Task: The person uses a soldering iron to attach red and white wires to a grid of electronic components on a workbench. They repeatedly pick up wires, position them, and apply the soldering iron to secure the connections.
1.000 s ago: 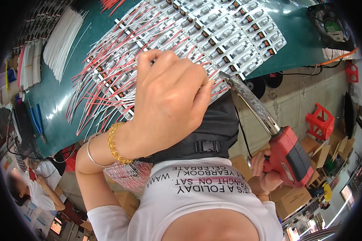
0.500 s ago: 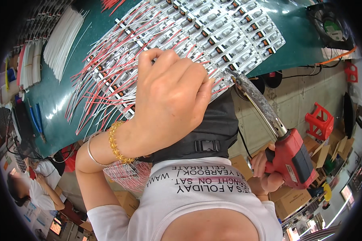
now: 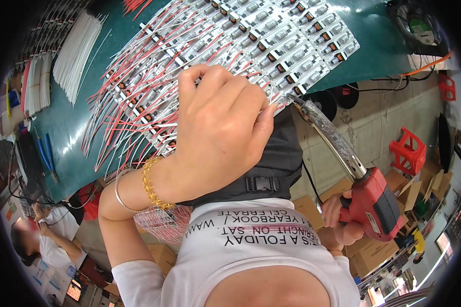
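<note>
I judged soldering under way: left hand [image 3: 220,128] pinched a white wire [image 3: 264,110], right hand [image 3: 338,217] clenched the red soldering gun [image 3: 363,192]; next, its tip needed to meet the joint.

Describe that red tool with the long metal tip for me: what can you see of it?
The soldering gun has a red pistol-shaped plastic body and a long, stained metal barrel slanting up and left. Its tip sits at the near edge of the sheet of small circuit boards, close to the left hand's fingertips. The right hand grips the handle from below. A dark cable runs beside it.
</note>
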A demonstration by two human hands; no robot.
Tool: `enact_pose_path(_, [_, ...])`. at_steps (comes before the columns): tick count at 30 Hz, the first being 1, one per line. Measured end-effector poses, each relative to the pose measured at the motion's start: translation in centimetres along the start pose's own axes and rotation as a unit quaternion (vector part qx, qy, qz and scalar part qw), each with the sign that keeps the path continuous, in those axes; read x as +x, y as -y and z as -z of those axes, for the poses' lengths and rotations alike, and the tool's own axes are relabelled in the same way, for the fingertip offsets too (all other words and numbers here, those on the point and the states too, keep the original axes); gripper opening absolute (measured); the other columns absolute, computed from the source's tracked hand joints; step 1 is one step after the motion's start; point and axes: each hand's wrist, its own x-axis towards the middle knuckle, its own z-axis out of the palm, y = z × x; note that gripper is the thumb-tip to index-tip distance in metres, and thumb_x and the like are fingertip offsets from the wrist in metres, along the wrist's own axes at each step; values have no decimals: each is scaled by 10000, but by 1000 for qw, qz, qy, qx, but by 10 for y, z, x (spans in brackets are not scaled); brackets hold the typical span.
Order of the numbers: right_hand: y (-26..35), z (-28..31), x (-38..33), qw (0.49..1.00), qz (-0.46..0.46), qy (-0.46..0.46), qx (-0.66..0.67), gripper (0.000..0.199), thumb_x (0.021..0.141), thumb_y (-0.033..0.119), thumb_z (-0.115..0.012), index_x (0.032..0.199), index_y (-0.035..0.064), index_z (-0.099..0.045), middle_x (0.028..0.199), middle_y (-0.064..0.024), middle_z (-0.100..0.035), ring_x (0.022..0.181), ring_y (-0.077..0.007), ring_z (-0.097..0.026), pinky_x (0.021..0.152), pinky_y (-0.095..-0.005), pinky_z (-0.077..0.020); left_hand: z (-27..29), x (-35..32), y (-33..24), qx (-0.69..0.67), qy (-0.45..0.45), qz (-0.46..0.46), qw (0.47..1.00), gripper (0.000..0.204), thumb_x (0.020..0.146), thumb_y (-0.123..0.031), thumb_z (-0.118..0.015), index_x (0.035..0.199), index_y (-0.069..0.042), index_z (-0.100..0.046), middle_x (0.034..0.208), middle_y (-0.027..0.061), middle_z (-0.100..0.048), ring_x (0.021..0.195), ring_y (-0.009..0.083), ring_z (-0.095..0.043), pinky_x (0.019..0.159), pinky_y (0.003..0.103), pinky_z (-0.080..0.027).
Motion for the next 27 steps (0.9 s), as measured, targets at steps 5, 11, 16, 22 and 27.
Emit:
enact_pose_path(5, [1,-3,3,1000,-3,2,0,827,754,656,-573,1151,-52,-421,473,14,-437,384,-111,-426,415,-249,-363,-2,-2,3,0,6,-14,1000,160,658,-57,-689,678,-64,-530,665,50,-505,723,244,-488,765,413,-350])
enact_pose_path(11, [-1,1,1,1000,4,-3,2,842,752,659,-574,1169,-55,-413,471,14,-436,383,-111,-426,415,-250,-360,-1,-1,3,1,11,-10,1000,159,657,-58,-686,665,-62,-528,658,52,-506,721,246,-491,760,409,-356])
enact_pose_path(16, [0,-4,10,1000,7,-1,5,855,751,661,-576,1183,-57,-406,469,14,-435,382,-111,-426,414,-250,-358,-2,0,2,0,8,-14,1000,152,654,-55,-679,663,-59,-527,661,53,-510,721,248,-495,752,406,-358])
enact_pose_path(22, [4,-5,33,999,19,16,30,870,749,663,-577,1201,-59,-398,467,14,-433,381,-111,-426,414,-250,-355,9,3,-2,0,7,3,1000,133,664,-9,-720,706,-63,-606,672,29,-561,667,221,-528,749,374,-402])
enact_pose_path(27, [9,-6,64,998,47,10,40,883,747,665,-579,1215,-61,-392,465,14,-432,380,-111,-426,413,-250,-353,58,24,21,51,-33,-18,998,80,721,12,-685,784,-20,-646,703,37,-618,636,169,-585,724,347,-466])
